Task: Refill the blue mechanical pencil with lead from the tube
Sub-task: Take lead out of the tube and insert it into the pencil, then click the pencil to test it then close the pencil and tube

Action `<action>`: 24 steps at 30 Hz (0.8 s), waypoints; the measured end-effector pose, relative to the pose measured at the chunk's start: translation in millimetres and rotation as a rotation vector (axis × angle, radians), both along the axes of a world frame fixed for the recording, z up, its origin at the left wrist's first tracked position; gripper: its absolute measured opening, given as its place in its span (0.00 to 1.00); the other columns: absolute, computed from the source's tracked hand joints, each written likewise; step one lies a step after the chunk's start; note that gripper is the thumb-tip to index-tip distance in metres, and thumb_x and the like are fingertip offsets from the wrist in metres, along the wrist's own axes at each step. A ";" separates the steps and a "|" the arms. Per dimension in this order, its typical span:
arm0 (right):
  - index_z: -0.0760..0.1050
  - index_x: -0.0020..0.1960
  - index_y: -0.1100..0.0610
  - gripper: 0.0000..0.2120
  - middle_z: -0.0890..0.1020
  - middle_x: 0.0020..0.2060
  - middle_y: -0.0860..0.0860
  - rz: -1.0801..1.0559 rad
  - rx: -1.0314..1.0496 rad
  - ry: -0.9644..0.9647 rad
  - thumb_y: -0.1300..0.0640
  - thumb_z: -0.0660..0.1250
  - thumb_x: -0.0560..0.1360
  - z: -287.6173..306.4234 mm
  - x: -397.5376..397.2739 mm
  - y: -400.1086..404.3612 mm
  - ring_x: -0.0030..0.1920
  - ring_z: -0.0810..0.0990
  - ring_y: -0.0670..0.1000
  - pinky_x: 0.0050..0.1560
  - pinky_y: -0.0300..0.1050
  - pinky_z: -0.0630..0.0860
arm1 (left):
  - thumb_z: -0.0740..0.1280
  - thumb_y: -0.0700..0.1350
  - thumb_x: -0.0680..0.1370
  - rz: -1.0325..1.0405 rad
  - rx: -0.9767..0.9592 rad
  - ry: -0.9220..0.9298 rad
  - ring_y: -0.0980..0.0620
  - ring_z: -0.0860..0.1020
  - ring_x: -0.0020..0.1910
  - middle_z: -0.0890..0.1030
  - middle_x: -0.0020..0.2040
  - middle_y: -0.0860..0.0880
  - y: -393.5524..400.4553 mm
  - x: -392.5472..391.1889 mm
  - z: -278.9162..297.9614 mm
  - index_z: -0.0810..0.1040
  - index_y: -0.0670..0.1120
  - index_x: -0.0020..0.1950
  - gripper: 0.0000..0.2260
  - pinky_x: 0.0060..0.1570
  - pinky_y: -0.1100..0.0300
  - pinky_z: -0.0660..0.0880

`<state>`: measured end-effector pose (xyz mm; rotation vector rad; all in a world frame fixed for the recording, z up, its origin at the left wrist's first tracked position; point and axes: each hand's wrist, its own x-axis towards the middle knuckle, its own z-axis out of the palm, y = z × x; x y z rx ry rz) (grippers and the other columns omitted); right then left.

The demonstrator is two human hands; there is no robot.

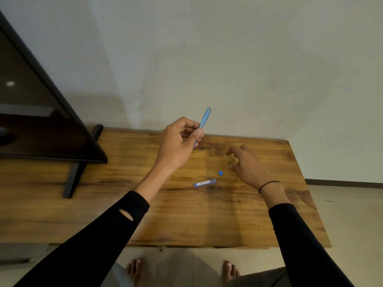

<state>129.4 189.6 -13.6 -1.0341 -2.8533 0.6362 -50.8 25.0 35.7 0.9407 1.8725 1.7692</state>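
Observation:
My left hand (178,143) holds the blue mechanical pencil (204,121) above the wooden table (145,204), its upper end tilted up and to the right. The lead tube (205,183) lies flat on the table, just left of my right wrist. A small blue cap (221,173) sits on the wood a little beyond the tube. My right hand (248,164) hovers low over the table to the right of the cap, blurred, with fingers spread and nothing clearly in them. A tiny greenish piece (229,162) lies by its fingertips.
A black flat screen (41,121) on a stand leg (72,179) occupies the table's left side. A pale wall rises behind the table. The table's right edge (306,193) drops to a tiled floor. My bare feet (134,270) show below the front edge.

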 end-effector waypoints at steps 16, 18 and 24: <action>0.83 0.52 0.60 0.04 0.88 0.43 0.60 -0.179 -0.604 0.845 0.68 0.72 0.80 56.7 -11.7 -7.0 0.46 0.90 0.59 0.45 0.52 0.88 | 0.76 0.42 0.80 -0.050 -0.092 0.206 0.61 0.86 0.44 0.87 0.44 0.58 2.3 0.6 -9.1 0.83 0.53 0.51 0.06 0.48 0.67 0.82; 0.82 0.53 0.62 0.04 0.89 0.47 0.63 -0.143 -0.718 0.951 0.69 0.72 0.79 69.8 -12.8 -14.7 0.49 0.91 0.63 0.47 0.51 0.88 | 0.77 0.44 0.80 -0.086 -0.123 0.287 0.64 0.85 0.44 0.86 0.44 0.61 2.1 4.6 -10.8 0.84 0.54 0.52 0.06 0.46 0.70 0.80; 0.80 0.55 0.67 0.04 0.88 0.47 0.63 -0.123 -0.748 0.970 0.72 0.70 0.80 78.0 -14.5 -25.1 0.49 0.91 0.63 0.50 0.52 0.88 | 0.76 0.46 0.80 -0.096 -0.168 0.370 0.62 0.86 0.46 0.87 0.45 0.60 0.4 9.3 -8.2 0.85 0.53 0.53 0.04 0.50 0.55 0.86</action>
